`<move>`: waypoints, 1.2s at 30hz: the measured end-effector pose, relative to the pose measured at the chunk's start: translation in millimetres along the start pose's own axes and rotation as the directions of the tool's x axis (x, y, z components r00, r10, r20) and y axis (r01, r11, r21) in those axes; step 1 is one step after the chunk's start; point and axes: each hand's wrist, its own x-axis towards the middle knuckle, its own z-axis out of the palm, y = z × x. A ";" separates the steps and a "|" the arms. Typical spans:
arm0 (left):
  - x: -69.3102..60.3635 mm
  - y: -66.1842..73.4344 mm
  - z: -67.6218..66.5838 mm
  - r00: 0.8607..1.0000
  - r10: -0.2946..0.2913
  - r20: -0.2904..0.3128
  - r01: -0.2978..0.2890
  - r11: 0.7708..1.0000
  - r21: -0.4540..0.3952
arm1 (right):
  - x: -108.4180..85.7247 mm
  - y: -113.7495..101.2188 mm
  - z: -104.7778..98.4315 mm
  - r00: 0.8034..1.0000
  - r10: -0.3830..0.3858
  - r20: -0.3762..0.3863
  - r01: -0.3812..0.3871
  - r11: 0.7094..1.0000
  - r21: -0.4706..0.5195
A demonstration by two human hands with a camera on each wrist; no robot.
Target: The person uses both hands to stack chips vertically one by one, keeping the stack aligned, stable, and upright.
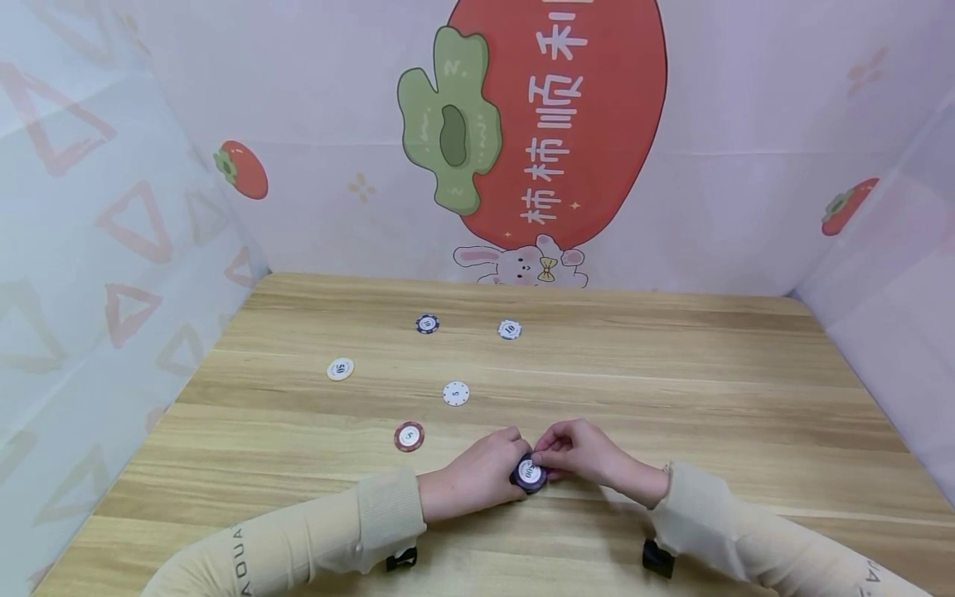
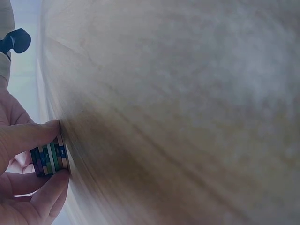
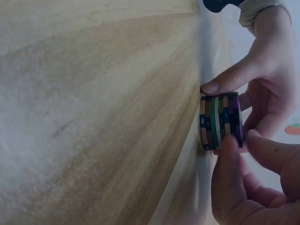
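Note:
A short stack of poker chips (image 1: pixel 530 474) stands on the wooden table, with a dark chip on top whose pale centre shows black digits. In the right wrist view the stack (image 3: pixel 218 123) has green, white, blue, tan and purple edges. My left hand (image 1: pixel 481 471) grips its sides between thumb and fingers, low by the table. From the other side my right hand (image 1: pixel 585 454) pinches the upper rim, its thumb at the top face and a finger against the side. Fingers partly cover the stack in every view.
Loose chips lie flat to the left and beyond: a red one (image 1: pixel 409 436), a white one (image 1: pixel 456 393), a cream one (image 1: pixel 340 369), a dark blue one (image 1: pixel 428 323) and a white-and-grey one (image 1: pixel 510 330). Printed cloth walls (image 1: pixel 336 224) border the table (image 1: pixel 709 398).

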 end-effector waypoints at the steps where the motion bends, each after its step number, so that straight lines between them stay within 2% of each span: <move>1: -0.1 -0.1 0.1 1.000 0.002 -0.003 -0.002 1.000 0.002 | 0.1 0.2 -0.7 1.000 -0.024 0.000 0.024 0.999 -0.030; 4: -0.2 -0.4 0.3 1.000 0.007 -0.011 -0.007 1.000 0.005 | 0.0 0.5 -3.0 0.996 -0.085 0.011 0.086 0.990 -0.111; 9: -1.0 -1.5 -2.1 1.000 -0.002 -0.010 0.002 1.000 -0.016 | -2.9 3.1 -2.8 0.988 -0.140 0.068 0.148 0.980 -0.133; 13: -1.6 -3.8 -6.3 1.000 -0.010 0.002 0.010 1.000 -0.004 | -4.9 5.4 1.1 0.982 -0.177 0.063 0.185 0.968 -0.169; 18: -0.4 -8.7 -12.1 1.000 -0.004 0.000 0.004 1.000 0.015 | -6.3 7.5 7.1 0.982 -0.186 0.023 0.186 0.963 -0.192; 22: 3.4 -16.0 -16.7 0.998 -0.049 0.029 0.050 0.998 -0.036 | -6.1 7.3 11.2 0.985 -0.173 0.004 0.170 0.965 -0.200; 27: 11.3 -28.3 -25.0 0.994 -0.091 0.066 0.096 0.992 -0.081 | -5.3 5.9 14.2 0.981 -0.195 -0.007 0.187 0.948 -0.258; 36: 26.8 -50.5 -43.7 0.999 -0.050 -0.010 0.049 0.996 -0.070 | -4.4 3.7 15.4 0.975 -0.220 0.005 0.211 0.929 -0.305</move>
